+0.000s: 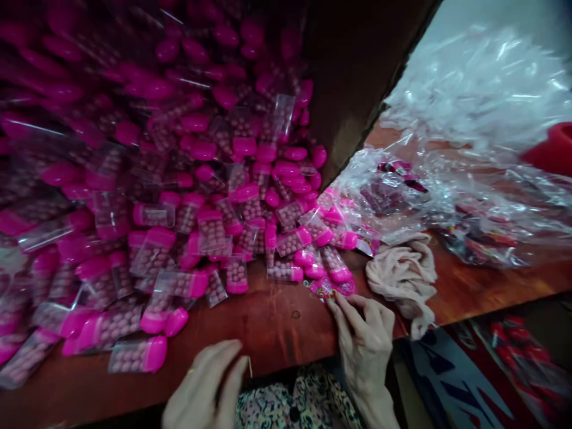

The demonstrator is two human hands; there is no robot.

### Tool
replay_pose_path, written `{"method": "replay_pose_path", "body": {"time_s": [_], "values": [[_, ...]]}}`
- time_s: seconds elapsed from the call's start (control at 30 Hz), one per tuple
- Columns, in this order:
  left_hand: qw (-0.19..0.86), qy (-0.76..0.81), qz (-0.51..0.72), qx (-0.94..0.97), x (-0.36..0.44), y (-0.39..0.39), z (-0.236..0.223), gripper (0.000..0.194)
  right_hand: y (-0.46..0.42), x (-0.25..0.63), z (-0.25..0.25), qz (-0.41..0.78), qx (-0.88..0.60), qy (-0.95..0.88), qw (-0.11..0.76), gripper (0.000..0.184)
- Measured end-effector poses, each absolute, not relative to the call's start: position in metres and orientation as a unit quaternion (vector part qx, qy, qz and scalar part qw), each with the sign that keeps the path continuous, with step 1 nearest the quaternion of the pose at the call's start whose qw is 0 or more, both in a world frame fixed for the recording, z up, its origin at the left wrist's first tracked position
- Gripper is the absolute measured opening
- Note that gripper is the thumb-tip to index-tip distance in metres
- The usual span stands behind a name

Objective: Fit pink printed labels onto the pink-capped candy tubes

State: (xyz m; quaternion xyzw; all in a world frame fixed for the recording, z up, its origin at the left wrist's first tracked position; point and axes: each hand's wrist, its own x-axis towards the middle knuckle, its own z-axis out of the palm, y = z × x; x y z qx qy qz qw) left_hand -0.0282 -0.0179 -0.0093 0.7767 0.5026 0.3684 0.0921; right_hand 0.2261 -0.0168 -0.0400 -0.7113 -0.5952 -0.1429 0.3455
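Observation:
My right hand (366,339) is at the front of the wooden table, its fingertips pinched on the near edge of a small pink printed label (328,288). The label lies on the wood beside small clear containers with pink caps, such as this container (335,264). My left hand (205,387), slightly blurred, hovers at the table's front edge with bent fingers and the thumb a little apart. Nothing shows between them. Closest to it is a clear container of pale pink balls (137,356) lying on its side.
A large heap of pink-capped containers (201,149) covers the table's left and back. A dark brown panel (353,71) slants beside it. To the right lie a crumpled cloth (402,274), clear plastic bags (469,179) and a red object (552,149). Below the edge sits a printed package (460,381).

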Motion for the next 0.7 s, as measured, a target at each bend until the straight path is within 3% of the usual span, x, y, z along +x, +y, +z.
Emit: {"method": "replay_pose_path", "body": {"time_s": [0.1, 0.3, 0.7], "values": [[0.156, 0.406, 0.402, 0.806, 0.022, -0.005, -0.009, 0.021, -0.014, 0.224, -0.041, -0.135, -0.708, -0.591, 0.361, 0.018], [0.211, 0.398, 0.387, 0.805, 0.075, 0.008, -0.008, 0.014, -0.02, 0.226, -0.032, -0.082, -0.725, -0.576, 0.369, 0.019], [0.059, 0.388, 0.294, 0.872, 0.102, 0.015, -0.036, 0.023, -0.026, 0.223, -0.037, -0.078, -0.746, -0.586, 0.306, 0.025]]}}
